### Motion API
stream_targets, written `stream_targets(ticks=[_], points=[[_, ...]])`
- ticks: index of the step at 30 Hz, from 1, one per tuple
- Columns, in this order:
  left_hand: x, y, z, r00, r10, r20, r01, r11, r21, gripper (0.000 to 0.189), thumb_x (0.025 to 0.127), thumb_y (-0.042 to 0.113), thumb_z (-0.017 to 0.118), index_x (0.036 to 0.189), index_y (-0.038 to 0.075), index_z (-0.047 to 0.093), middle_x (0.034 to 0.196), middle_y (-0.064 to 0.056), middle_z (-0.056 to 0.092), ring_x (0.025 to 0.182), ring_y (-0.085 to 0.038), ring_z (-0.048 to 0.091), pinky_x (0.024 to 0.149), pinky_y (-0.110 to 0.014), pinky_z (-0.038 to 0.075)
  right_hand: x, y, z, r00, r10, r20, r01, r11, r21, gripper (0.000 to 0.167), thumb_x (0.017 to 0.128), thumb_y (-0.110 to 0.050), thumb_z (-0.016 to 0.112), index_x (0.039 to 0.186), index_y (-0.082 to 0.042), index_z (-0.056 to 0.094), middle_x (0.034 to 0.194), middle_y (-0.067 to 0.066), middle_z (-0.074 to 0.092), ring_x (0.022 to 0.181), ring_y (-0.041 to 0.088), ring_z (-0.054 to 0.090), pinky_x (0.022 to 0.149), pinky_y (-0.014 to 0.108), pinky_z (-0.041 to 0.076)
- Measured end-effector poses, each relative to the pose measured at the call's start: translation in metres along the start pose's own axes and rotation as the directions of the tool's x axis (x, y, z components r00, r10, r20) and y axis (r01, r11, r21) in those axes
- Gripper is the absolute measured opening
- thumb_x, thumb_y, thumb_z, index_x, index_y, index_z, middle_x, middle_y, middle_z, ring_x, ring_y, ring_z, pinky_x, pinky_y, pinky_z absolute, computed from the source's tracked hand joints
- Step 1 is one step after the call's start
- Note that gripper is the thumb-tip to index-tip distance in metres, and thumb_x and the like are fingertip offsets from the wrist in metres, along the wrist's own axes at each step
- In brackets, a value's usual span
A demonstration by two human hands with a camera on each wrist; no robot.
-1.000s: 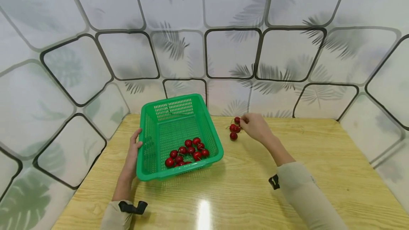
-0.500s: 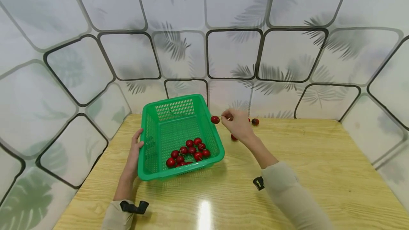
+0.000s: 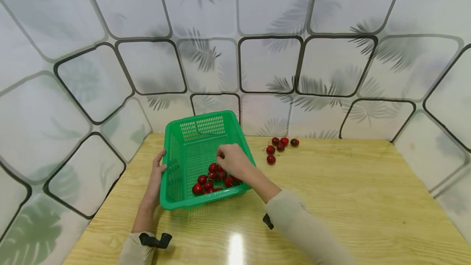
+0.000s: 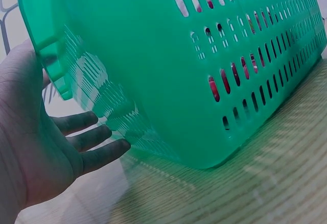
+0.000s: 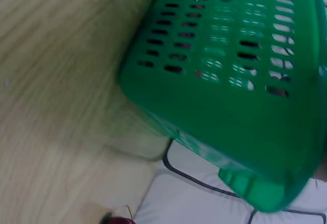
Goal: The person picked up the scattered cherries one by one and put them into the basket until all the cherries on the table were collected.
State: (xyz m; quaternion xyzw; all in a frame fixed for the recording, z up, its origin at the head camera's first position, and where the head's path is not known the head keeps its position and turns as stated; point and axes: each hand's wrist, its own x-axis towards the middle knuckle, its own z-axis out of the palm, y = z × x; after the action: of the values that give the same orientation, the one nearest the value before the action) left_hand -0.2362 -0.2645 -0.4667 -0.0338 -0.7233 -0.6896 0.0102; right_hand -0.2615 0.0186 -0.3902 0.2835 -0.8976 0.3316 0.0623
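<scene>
A green plastic basket [image 3: 198, 203] with slotted walls sits on the table with several dark red cherries [image 3: 208, 185] heaped in its near part. My left hand [image 3: 151, 183] holds the basket's left rim; in the left wrist view its lower fingers lie nearly straight against the wall. My right hand [image 3: 235, 162] reaches over the right rim into the basket, thumb and fingertips pinched together. Just below those fingertips is a cherry [image 3: 213, 167]; its stem is too small to make out. In the right wrist view the basket wall hides most of this hand.
Several loose cherries [image 3: 281, 147] lie on the wooden table [image 3: 353, 199] to the right of the basket, near the back edge. A patterned wall [image 3: 268, 64] rises behind and at both sides.
My right hand has lifted a cherry by its stem from the loose group, carried it left and lowered it into the basket. My left hand stays at the rim.
</scene>
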Motion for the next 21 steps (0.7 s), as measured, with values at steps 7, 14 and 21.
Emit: stream_targets(ticks=[7, 14, 21], points=[[0.0, 0.0, 0.0, 1.0, 0.004, -0.002, -0.004, 1.0, 0.007, 0.057, 0.109, 0.028, 0.024, 0.16, 0.022, 0.002, 0.162, -0.012, 0.005, 0.129, -0.03, 0.031, 0.085, -0.021, 0.043, 0.009, 0.004, 0.025, 0.987, 0.143, 0.073, -0.141, 0.989, -0.041, 0.01, 0.091, -0.001, 0.063, 0.087, -0.002, 0.072, 0.081, 0.007, 0.07, 0.061, 0.009, 0.055, 0.061, 0.026, 0.05], [0.001, 0.0, 0.001, 1.0, 0.002, -0.005, -0.002, 1.0, 0.009, 0.057, 0.109, 0.027, 0.025, 0.16, 0.021, 0.003, 0.161, -0.011, 0.006, 0.125, -0.028, 0.034, 0.084, -0.021, 0.044, 0.009, 0.008, 0.032, 0.975, 0.19, 0.113, -0.181, 0.98, -0.083, 0.028, 0.091, -0.006, 0.063, 0.063, -0.01, 0.061, 0.055, -0.003, 0.053, 0.048, 0.007, 0.044, 0.047, 0.023, 0.039], [0.001, 0.001, 0.001, 1.0, 0.01, -0.011, -0.01, 1.0, 0.009, 0.057, 0.108, 0.026, 0.026, 0.16, 0.019, 0.004, 0.161, -0.011, 0.006, 0.124, -0.025, 0.034, 0.085, -0.02, 0.043, 0.009, 0.008, 0.034, 0.963, 0.204, 0.176, -0.168, 0.965, -0.203, 0.035, 0.09, -0.008, 0.062, 0.057, -0.016, 0.053, 0.05, -0.008, 0.044, 0.047, 0.007, 0.037, 0.043, 0.023, 0.033]])
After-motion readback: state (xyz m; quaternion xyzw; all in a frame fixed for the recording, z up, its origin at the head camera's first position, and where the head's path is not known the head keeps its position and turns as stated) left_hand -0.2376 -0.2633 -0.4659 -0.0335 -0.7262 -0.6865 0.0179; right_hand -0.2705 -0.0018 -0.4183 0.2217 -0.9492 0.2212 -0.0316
